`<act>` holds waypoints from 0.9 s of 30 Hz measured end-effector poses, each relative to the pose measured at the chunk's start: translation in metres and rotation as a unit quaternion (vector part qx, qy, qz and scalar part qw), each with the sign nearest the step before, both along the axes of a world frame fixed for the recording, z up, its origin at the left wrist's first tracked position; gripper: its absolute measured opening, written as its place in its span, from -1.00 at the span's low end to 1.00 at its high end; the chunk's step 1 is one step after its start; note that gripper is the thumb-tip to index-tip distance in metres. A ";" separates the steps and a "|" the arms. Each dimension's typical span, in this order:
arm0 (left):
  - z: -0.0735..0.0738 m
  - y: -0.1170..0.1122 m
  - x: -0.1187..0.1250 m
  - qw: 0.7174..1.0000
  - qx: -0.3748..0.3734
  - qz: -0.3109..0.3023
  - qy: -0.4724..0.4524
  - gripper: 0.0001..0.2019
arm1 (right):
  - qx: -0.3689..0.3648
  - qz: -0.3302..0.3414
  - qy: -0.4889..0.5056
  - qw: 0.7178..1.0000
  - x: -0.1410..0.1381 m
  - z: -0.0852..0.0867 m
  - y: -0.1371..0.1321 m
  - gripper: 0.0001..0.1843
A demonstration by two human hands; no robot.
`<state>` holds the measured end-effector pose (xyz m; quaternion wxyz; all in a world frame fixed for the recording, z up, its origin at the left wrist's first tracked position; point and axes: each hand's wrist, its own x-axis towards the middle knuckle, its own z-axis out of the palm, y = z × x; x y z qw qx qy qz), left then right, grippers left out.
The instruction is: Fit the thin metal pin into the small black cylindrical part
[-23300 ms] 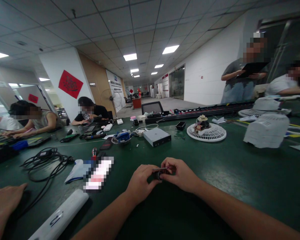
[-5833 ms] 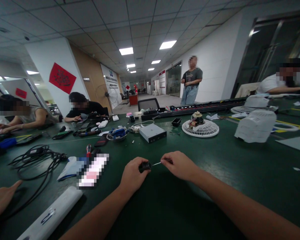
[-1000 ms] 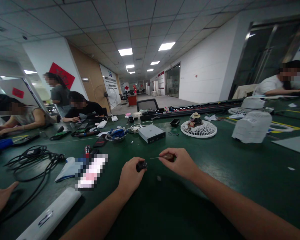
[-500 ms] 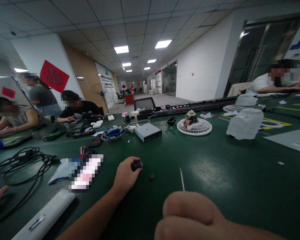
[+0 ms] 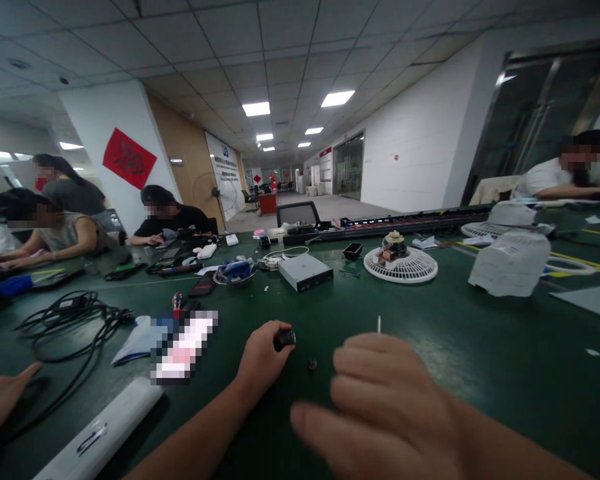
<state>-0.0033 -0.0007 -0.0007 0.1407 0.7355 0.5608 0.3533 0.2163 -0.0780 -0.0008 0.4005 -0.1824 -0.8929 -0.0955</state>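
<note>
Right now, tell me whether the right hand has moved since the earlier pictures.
Yes: the right hand now sits lower and further right of the grey metal box than before.

The right hand (image 5: 380, 400) is blurred and cut off by the bottom edge, and it hides the lower end of a thin white pin (image 5: 379, 325). The left hand's (image 5: 263, 363) fingers cover part of a small black cylinder (image 5: 285, 340). A small dark bit (image 5: 312, 364) is too small to tell, and a packet (image 5: 183, 347) is pixelated — unreadable.
</note>
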 end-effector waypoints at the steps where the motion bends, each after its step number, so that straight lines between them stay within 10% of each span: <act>1: 0.001 -0.001 0.001 1.000 0.001 -0.006 0.002 -0.72 | -0.013 -0.020 -0.053 0.998 -0.007 0.027 0.021 -0.79; 4: 0.003 -0.002 0.002 1.000 -0.003 -0.005 0.017 -0.72 | -0.125 -0.153 -0.138 0.970 -0.019 0.061 0.064 -0.74; 8: 0.001 -0.002 0.002 0.999 -0.014 -0.004 0.039 -0.66 | -0.244 -0.245 -0.174 0.922 -0.016 0.036 0.083 -0.65; 27: 0.000 -0.001 0.000 0.993 -0.042 0.021 0.108 -0.66 | -0.409 -0.132 -0.172 0.886 -0.011 0.029 0.080 -0.78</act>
